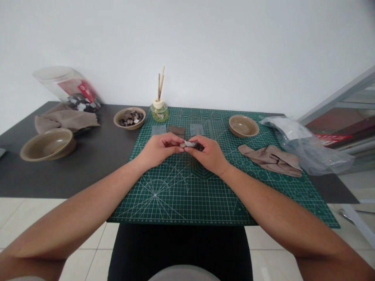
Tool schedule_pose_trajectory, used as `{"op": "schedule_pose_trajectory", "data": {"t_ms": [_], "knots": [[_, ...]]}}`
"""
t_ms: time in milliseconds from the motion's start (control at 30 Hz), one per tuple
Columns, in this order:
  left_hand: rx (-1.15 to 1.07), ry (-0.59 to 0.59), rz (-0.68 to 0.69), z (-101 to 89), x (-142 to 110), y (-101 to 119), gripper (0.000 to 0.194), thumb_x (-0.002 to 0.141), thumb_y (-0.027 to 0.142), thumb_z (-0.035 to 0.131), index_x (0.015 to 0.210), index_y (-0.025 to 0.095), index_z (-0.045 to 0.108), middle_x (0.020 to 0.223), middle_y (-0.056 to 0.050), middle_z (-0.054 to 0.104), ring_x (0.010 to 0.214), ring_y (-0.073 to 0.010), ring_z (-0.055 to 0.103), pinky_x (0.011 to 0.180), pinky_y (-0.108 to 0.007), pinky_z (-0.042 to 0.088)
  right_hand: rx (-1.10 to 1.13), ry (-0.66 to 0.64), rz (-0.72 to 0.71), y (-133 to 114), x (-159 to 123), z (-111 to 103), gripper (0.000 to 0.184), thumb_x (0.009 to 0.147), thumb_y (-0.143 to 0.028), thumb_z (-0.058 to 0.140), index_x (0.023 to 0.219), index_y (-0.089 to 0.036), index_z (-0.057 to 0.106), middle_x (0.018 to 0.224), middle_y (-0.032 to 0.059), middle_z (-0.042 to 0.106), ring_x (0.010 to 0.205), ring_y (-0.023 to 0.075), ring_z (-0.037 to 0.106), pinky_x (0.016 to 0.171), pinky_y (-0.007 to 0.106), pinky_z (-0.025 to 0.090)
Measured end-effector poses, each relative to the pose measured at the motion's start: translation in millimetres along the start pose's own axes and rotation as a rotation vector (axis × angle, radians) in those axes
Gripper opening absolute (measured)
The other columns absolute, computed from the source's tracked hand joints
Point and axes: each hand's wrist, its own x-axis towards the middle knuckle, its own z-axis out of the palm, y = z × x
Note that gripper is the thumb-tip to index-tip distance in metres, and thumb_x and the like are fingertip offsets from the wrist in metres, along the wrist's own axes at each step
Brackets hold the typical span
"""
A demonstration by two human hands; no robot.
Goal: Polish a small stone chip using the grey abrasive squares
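My left hand (165, 147) and my right hand (210, 152) meet over the middle of the green cutting mat (172, 199). Thumbs and fingers of both are pinched round a small whitish-grey piece (190, 144), dark at its right end, its exact kind too small to make out. Just beyond the fingers, two grey-blue flat squares (196, 129) and a brown square (176, 130) lie on the mat. A tan bowl (117, 121) at the back left holds several dark and pale chips (131, 118).
Left of the mat are a tan bowl (48, 145), a brown cloth (67, 120) and a clear bag of chips (82, 97). A reed diffuser (159, 109) stands by the wall. On the right lie another bowl (243, 127), a crumpled cloth (272, 160) and a plastic bag (313, 150).
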Motion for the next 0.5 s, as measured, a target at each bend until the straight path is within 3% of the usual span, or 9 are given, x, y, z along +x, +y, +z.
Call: {"op": "schedule_pose_trajectory", "data": {"t_ms": [267, 500], "knots": [[0.112, -0.018, 0.036, -1.8, 0.2, -0.3, 0.023, 0.072, 0.030, 0.088, 0.090, 0.017, 0.081, 0.087, -0.004, 0.077, 0.077, -0.0162, 0.071, 0.075, -0.033, 0.058, -0.003, -0.053, -0.032, 2.1, 1.0, 0.5, 0.012, 0.089, -0.032, 0.074, 0.098, -0.024, 0.073, 0.091, 0.0000, 0.076, 0.078, 0.0173, 0.064, 0.071, 0.029, 0.045], [0.053, -0.023, -0.007, -1.2, 0.2, 0.2, 0.028, 0.070, 0.030, 0.089, 0.093, 0.017, 0.080, 0.084, -0.004, 0.078, 0.077, -0.0172, 0.072, 0.075, -0.032, 0.057, 0.019, -0.039, -0.013, 0.1, 0.4, -1.2, 0.012, 0.090, -0.035, 0.074, 0.097, -0.024, 0.073, 0.088, -0.0011, 0.075, 0.077, 0.0172, 0.064, 0.072, 0.029, 0.045]]}}
